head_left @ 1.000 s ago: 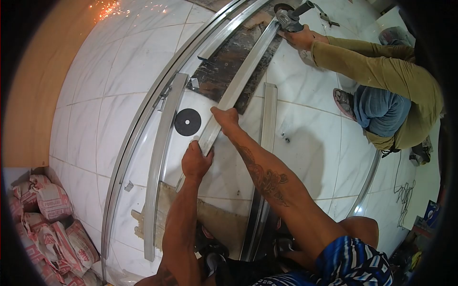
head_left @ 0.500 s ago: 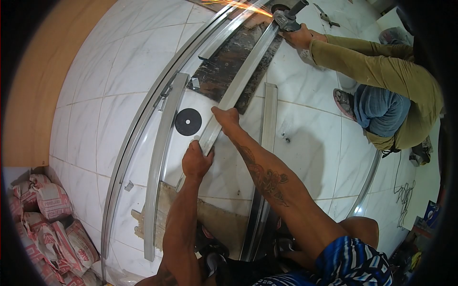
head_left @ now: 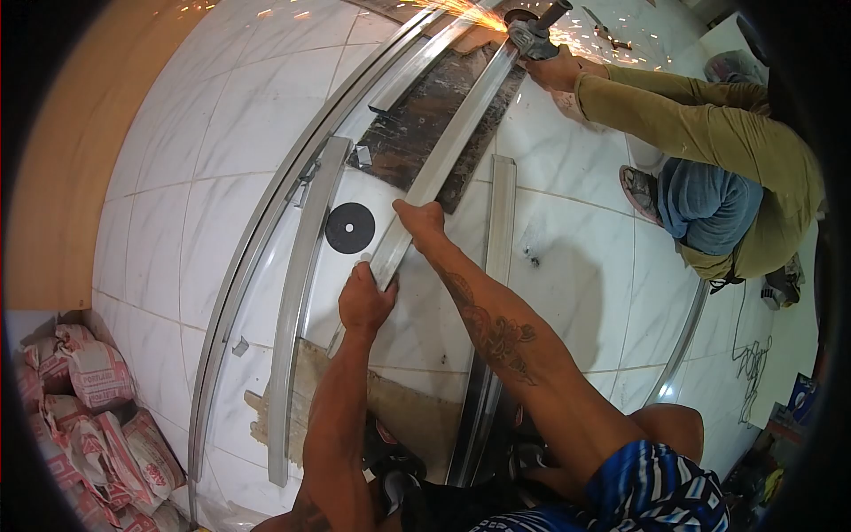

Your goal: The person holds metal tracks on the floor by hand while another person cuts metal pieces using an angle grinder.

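Both hands grasp a metal bar [head_left: 452, 142] that slants from the middle of the floor [head_left: 567, 284] toward the far right. The left hand [head_left: 365, 300] is closed around its near end, with the thumb along the right side. The right hand [head_left: 419, 222] grips it a little farther along, thumb over the left edge; the fingers underneath are hidden.

At the bar's far end, a co-worker's hand [head_left: 557, 69] holds an angle grinder [head_left: 530, 40], and orange sparks [head_left: 465, 11] spray out to the left and right of it. The bar crosses above a dark, scuffed board [head_left: 394, 146]; whether it touches the board is hard to tell.

Just left of the hands, a black cutting disc [head_left: 337, 235] lies flat, apart from the bar. Left of the disc lies a second bar [head_left: 308, 239], and beyond that a long curved rail [head_left: 238, 293]. To the right of the hands, a third bar [head_left: 501, 208] lies on the floor, passing beneath the right forearm. Red-and-white sacks [head_left: 102, 372] are piled at the near left.
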The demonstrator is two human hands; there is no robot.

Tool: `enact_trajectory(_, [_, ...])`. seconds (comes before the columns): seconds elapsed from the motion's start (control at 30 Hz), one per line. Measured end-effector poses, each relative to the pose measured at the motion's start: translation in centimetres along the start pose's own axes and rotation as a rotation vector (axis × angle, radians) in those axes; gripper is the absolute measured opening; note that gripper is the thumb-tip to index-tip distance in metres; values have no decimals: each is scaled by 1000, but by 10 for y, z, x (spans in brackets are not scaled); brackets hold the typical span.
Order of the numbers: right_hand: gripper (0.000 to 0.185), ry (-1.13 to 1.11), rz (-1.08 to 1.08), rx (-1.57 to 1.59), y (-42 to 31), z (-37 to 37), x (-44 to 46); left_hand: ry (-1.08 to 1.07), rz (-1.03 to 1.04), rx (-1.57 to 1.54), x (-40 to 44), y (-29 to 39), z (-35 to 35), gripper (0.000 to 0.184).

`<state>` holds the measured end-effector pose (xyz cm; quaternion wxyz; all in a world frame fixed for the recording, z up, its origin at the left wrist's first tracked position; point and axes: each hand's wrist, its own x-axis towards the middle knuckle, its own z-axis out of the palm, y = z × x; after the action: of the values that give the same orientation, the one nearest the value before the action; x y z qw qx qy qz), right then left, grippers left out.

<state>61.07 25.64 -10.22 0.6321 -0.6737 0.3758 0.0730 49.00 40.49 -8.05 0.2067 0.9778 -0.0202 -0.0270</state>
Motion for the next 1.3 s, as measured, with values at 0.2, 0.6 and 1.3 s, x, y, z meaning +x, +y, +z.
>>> enact_trajectory(0.2, [48, -4, 12, -28, -7, -4, -7, 7, 4, -1, -1, 0, 1, 64])
enact_trajectory(0.6, [52, -12, 55, -29, -2, -1, 1, -29, -8, 3, 0, 1, -2, 67])
enact_trajectory(1.3, [51, -18, 16, 30, 5, 1, 5, -36, -5, 7, 0, 1, -4, 66])
